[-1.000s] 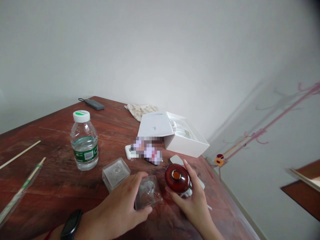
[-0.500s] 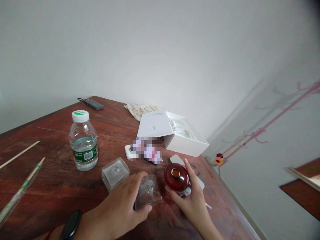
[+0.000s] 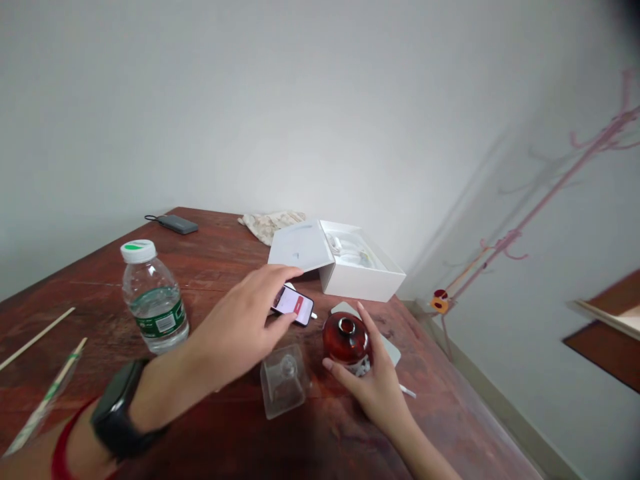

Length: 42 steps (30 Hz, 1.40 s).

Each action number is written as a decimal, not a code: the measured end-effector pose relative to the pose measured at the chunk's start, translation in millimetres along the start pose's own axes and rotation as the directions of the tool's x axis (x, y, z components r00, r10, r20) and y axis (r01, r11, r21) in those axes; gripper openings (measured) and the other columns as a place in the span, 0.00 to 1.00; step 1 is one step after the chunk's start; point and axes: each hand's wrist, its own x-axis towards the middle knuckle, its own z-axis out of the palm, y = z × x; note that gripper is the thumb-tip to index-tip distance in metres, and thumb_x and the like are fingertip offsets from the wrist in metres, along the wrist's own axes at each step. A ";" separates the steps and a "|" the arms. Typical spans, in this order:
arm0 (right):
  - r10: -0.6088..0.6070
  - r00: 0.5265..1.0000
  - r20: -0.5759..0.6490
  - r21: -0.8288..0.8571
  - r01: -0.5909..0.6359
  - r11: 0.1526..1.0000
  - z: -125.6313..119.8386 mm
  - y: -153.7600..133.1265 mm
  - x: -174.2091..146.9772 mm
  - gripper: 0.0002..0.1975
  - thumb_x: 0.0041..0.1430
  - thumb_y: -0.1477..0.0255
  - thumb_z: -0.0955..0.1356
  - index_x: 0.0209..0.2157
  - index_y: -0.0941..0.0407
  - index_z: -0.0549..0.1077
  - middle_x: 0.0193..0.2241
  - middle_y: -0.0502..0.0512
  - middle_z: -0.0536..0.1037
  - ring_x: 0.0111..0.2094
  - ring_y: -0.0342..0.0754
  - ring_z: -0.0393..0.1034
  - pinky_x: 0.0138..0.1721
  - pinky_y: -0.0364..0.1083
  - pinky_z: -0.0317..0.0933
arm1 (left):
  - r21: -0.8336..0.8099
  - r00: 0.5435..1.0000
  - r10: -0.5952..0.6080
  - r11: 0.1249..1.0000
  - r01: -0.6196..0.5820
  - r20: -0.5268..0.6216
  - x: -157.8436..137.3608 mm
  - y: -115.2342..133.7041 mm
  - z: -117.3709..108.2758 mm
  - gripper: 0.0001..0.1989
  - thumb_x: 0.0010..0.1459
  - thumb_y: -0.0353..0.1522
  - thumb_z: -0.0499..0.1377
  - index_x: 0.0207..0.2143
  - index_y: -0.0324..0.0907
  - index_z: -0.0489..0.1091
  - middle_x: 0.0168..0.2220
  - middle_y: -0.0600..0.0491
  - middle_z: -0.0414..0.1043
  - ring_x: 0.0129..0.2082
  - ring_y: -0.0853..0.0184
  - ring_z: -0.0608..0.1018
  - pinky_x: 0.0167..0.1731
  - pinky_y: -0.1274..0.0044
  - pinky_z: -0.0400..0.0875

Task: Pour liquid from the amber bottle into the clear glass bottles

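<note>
My right hand (image 3: 373, 373) wraps round a squat, dark amber glass bottle (image 3: 345, 340) with a short neck and an uncapped top. A pale flat object (image 3: 390, 350) lies partly behind it. Over the phone (image 3: 295, 305) reaches my left hand (image 3: 250, 310), thumb and fingers spread apart; its thumb tip overlaps the phone's near edge, and whether it touches I cannot tell. The phone's screen is lit. Between the two hands a clear plastic case (image 3: 285, 383) rests on the wooden table (image 3: 220, 433). My left forearm hides the spot just left of that case.
A water bottle (image 3: 155, 307) stands left of my forearm. An open white box (image 3: 363, 283) sits behind the phone, with a patterned cloth (image 3: 270, 225) beyond. Chopsticks (image 3: 37, 339) lie at far left, a grey device (image 3: 177, 224) at the back. A pink rack (image 3: 545, 200) leans right.
My left hand has let go of the clear plastic case and moved up and away to the phone. My right hand keeps holding the amber bottle. The view has shifted slightly.
</note>
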 end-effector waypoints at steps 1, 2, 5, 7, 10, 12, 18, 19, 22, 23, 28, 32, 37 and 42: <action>0.002 1.000 -0.009 0.016 -0.002 1.000 -0.2 -1.4 0.2 0.51 0.52 0.62 0.80 0.73 0.49 0.59 0.67 0.62 0.73 0.67 0.65 0.70 0.71 0.66 0.60 | 0.099 0.989 -0.049 0.994 0.036 0.137 15.9 -5.2 -2.1 0.26 0.66 0.29 0.63 0.65 0.47 0.66 0.66 0.47 0.70 0.65 0.52 0.74 0.69 0.60 0.67; 0.001 1.000 -0.017 0.032 0.000 0.999 -0.5 -2.7 0.4 0.51 0.52 0.62 0.80 0.74 0.49 0.59 0.67 0.63 0.74 0.67 0.65 0.71 0.70 0.65 0.61 | 0.216 0.952 -0.134 0.974 0.074 0.274 30.6 -11.0 -1.7 0.31 0.62 0.29 0.67 0.66 0.46 0.65 0.68 0.46 0.67 0.66 0.50 0.73 0.68 0.60 0.66; -0.012 1.000 -0.016 0.068 0.013 0.998 -2.2 -5.3 2.1 0.52 0.53 0.63 0.80 0.75 0.49 0.57 0.66 0.62 0.75 0.66 0.64 0.72 0.69 0.65 0.62 | 0.407 0.835 -0.293 0.909 0.093 0.466 64.0 -28.9 11.3 0.49 0.47 0.32 0.79 0.69 0.44 0.63 0.68 0.40 0.66 0.65 0.42 0.74 0.63 0.57 0.71; -0.012 1.000 0.014 0.080 0.011 0.997 -3.7 -5.1 4.0 0.52 0.53 0.64 0.80 0.75 0.49 0.57 0.67 0.62 0.74 0.66 0.64 0.71 0.69 0.65 0.62 | 0.448 0.788 -0.312 0.892 0.052 0.530 76.9 -39.0 24.2 0.51 0.44 0.32 0.81 0.68 0.46 0.64 0.66 0.40 0.69 0.64 0.40 0.74 0.61 0.57 0.73; -0.005 0.999 0.050 0.104 0.000 0.995 -4.4 -3.3 6.4 0.53 0.52 0.65 0.80 0.75 0.50 0.56 0.67 0.64 0.74 0.67 0.63 0.71 0.69 0.64 0.63 | 0.518 0.713 -0.382 0.855 0.031 0.588 86.6 -50.2 39.5 0.53 0.40 0.33 0.83 0.67 0.46 0.65 0.63 0.39 0.72 0.58 0.40 0.79 0.56 0.59 0.76; -0.003 1.000 0.031 0.124 -0.001 0.992 -3.1 -2.5 6.9 0.53 0.52 0.65 0.80 0.75 0.50 0.57 0.66 0.64 0.74 0.66 0.63 0.71 0.69 0.65 0.63 | 0.562 0.664 -0.435 0.826 0.027 0.608 90.0 -55.6 44.6 0.51 0.44 0.35 0.82 0.67 0.44 0.65 0.61 0.39 0.74 0.56 0.42 0.80 0.54 0.58 0.77; -0.036 0.999 -0.025 0.126 0.039 0.991 2.6 -2.7 6.1 0.51 0.50 0.64 0.80 0.73 0.51 0.61 0.65 0.64 0.76 0.66 0.66 0.72 0.68 0.65 0.64 | 0.613 0.587 -0.505 0.790 0.017 0.633 95.2 -71.1 46.2 0.25 0.71 0.39 0.66 0.65 0.42 0.67 0.61 0.43 0.73 0.55 0.52 0.80 0.55 0.56 0.78; -0.037 0.999 -0.028 0.120 0.040 0.992 2.7 -2.9 6.1 0.51 0.50 0.64 0.80 0.73 0.51 0.62 0.65 0.64 0.76 0.66 0.66 0.71 0.68 0.66 0.63 | 0.610 0.573 -0.509 0.792 0.020 0.642 94.6 -73.9 46.5 0.24 0.71 0.39 0.66 0.65 0.42 0.68 0.60 0.43 0.73 0.54 0.52 0.80 0.54 0.56 0.78; -0.020 1.000 -0.004 0.106 0.020 0.994 1.0 -3.2 6.8 0.51 0.50 0.65 0.80 0.73 0.52 0.61 0.65 0.66 0.76 0.67 0.67 0.70 0.69 0.67 0.61 | 0.615 0.541 -0.535 0.788 0.042 0.649 89.8 -82.0 48.9 0.25 0.70 0.38 0.68 0.64 0.42 0.68 0.60 0.44 0.73 0.55 0.53 0.80 0.55 0.57 0.78; -0.015 1.000 0.011 0.106 0.013 0.994 0.0 -3.1 7.1 0.51 0.50 0.65 0.80 0.73 0.52 0.61 0.65 0.66 0.75 0.67 0.67 0.70 0.69 0.67 0.60 | 0.629 0.534 -0.555 0.775 0.054 0.638 87.6 -84.5 50.1 0.25 0.69 0.38 0.68 0.64 0.42 0.69 0.61 0.43 0.73 0.56 0.52 0.79 0.56 0.56 0.78; -0.015 0.999 0.042 0.098 0.011 0.995 -2.9 -2.4 7.1 0.52 0.50 0.65 0.81 0.74 0.51 0.60 0.67 0.65 0.74 0.68 0.67 0.69 0.69 0.66 0.60 | 0.702 0.503 -0.649 0.703 0.110 0.571 78.3 -94.5 53.8 0.22 0.71 0.39 0.66 0.62 0.41 0.70 0.59 0.44 0.74 0.53 0.53 0.81 0.52 0.58 0.80; -0.012 0.999 0.034 0.094 0.009 0.996 -2.6 -4.4 5.9 0.52 0.51 0.66 0.81 0.74 0.50 0.59 0.65 0.64 0.76 0.66 0.66 0.71 0.69 0.66 0.61 | 0.675 0.510 -0.619 0.732 0.097 0.598 77.3 -100.5 52.4 0.20 0.72 0.38 0.66 0.61 0.41 0.71 0.57 0.45 0.75 0.51 0.55 0.81 0.50 0.60 0.81; -0.015 0.999 0.038 0.099 0.011 0.995 -3.0 -4.2 6.1 0.52 0.50 0.66 0.81 0.74 0.50 0.60 0.65 0.64 0.76 0.65 0.66 0.72 0.69 0.65 0.63 | 0.598 0.535 -0.527 0.800 0.051 0.660 81.4 -108.7 52.6 0.19 0.72 0.37 0.66 0.61 0.41 0.71 0.57 0.45 0.75 0.50 0.56 0.81 0.49 0.61 0.81; 0.006 1.000 0.017 0.096 -0.007 0.995 -0.8 -4.3 4.7 0.52 0.50 0.66 0.81 0.74 0.50 0.61 0.66 0.64 0.75 0.66 0.67 0.71 0.69 0.66 0.62 | 0.532 0.541 -0.452 0.847 0.011 0.709 88.3 -117.4 56.5 0.19 0.71 0.37 0.66 0.61 0.41 0.71 0.57 0.45 0.75 0.50 0.56 0.81 0.49 0.60 0.81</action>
